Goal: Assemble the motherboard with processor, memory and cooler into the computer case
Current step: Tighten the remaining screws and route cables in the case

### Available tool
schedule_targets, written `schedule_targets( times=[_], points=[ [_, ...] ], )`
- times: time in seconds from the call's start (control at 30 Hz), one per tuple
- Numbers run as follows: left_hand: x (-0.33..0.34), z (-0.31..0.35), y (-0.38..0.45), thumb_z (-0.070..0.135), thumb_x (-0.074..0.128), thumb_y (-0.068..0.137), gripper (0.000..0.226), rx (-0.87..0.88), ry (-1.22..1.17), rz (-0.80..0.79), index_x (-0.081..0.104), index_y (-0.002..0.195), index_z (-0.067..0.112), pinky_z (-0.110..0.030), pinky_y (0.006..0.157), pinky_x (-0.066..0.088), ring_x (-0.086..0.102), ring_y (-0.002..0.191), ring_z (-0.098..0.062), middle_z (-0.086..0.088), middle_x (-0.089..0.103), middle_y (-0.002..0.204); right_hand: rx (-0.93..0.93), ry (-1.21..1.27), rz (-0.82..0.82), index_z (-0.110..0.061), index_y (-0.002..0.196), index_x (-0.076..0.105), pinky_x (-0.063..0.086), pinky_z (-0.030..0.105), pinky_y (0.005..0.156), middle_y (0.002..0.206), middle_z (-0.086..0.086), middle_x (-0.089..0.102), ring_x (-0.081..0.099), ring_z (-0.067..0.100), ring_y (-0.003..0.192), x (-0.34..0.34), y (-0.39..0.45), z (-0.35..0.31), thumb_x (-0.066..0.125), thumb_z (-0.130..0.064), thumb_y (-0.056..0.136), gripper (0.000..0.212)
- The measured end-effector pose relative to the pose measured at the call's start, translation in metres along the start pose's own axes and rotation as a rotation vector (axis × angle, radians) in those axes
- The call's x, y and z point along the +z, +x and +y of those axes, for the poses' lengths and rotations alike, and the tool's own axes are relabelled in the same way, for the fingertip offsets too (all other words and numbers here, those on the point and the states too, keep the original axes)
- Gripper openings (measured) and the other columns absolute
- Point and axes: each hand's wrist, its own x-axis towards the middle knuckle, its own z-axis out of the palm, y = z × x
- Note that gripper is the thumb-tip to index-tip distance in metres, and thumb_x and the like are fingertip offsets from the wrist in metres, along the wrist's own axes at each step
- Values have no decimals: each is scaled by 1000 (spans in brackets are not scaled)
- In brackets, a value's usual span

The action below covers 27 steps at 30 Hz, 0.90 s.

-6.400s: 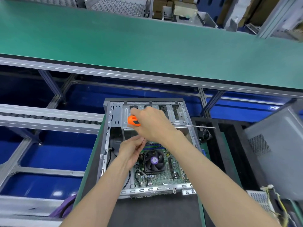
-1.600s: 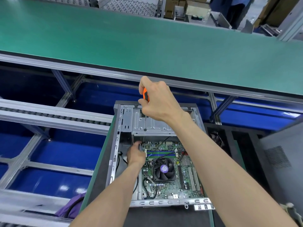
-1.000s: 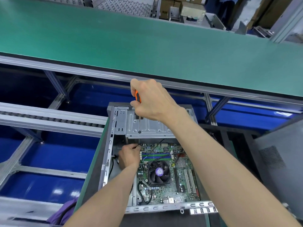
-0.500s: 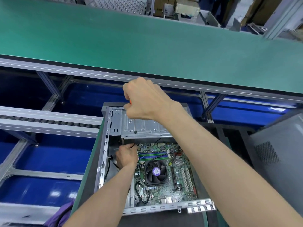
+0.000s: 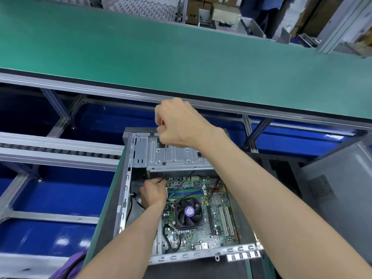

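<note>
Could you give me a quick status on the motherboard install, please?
Right hand grips orange-handled screwdriver, upright. Left hand steadies its tip at green motherboard corner. Black cables cross memory slots.

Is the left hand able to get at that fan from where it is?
Probably yes: the left hand rests on the motherboard beside the cooler fan, and nothing covers the fan.

Two bare forearms are seen, with no sleeves, gloves, watch or rings worn on them. The left hand (image 5: 153, 193) and the right hand (image 5: 179, 125) are uncovered. A fold of purple cloth (image 5: 70, 266) is seen beside the left arm.
</note>
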Motion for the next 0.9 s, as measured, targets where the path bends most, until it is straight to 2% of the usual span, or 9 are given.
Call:
schedule_targets(
  times=[0.1,0.17,0.27,0.37,0.47,0.6,0.77,0.83,0.9],
  points=[
    [-1,1,-2,28,73,86,20,5,15,-3,78,105,22,-23,72,42,54,66,-17,-6,76,99,43,-147,126,-13,68,33,32,35,56,68,1,29,42,32,69,9,3,-9,58,-15,86,31],
    [-1,1,-1,29,73,87,21,3,5,-10,77,106,22,-23,73,43,55,69,-19,-7,76,101,62,-227,172,-14,75,34,30,37,59,68,-1,20,39,31,69,9,5,-13,55,-17,90,27],
    [-1,1,0,30,73,88,22,4,17,-12,77,108,22,-23,72,41,55,71,-19,-7,76,102,48,-146,52,-13,71,35,26,32,54,72,0,31,39,27,65,3,2,-6,57,-25,83,27],
    [-2,0,0,29,73,87,22,3,16,-6,77,108,22,-23,72,40,54,71,-19,-8,76,102,12,-38,-35,-13,77,47,40,34,60,87,6,49,47,30,73,-3,-1,-3,58,-19,77,12],
    [-2,-1,0,30,73,87,23,-2,25,-2,77,108,23,-23,72,39,53,71,-18,-7,76,103,67,-99,39,-14,68,33,32,33,56,71,1,34,41,27,64,2,-1,-7,59,-17,85,31],
    [-1,-1,2,31,74,86,22,-2,9,-11,77,107,24,-23,71,40,53,69,-18,-6,76,102,87,-207,87,-13,82,39,30,38,62,70,-2,23,40,31,74,2,-3,-4,53,-25,94,22],
    [0,-6,5,31,72,82,25,20,-20,-26,77,106,25,-21,62,44,59,59,-15,-1,77,91,39,-8,-50,-8,96,58,51,40,71,97,7,55,56,32,87,-4,-7,-2,58,-15,76,21],
    [-1,-9,5,24,65,80,29,-21,-60,-59,77,107,28,-23,63,51,66,65,-19,4,76,88,84,-27,6,-11,82,51,46,39,64,84,6,50,52,33,81,0,-6,-1,59,-17,82,9],
    [-1,-13,6,15,56,80,36,-58,-158,-87,76,105,29,-24,62,54,67,66,-18,9,75,89,126,-115,71,-15,68,32,34,37,61,71,0,32,42,33,72,2,-6,-1,55,-23,93,34]
  ],
)
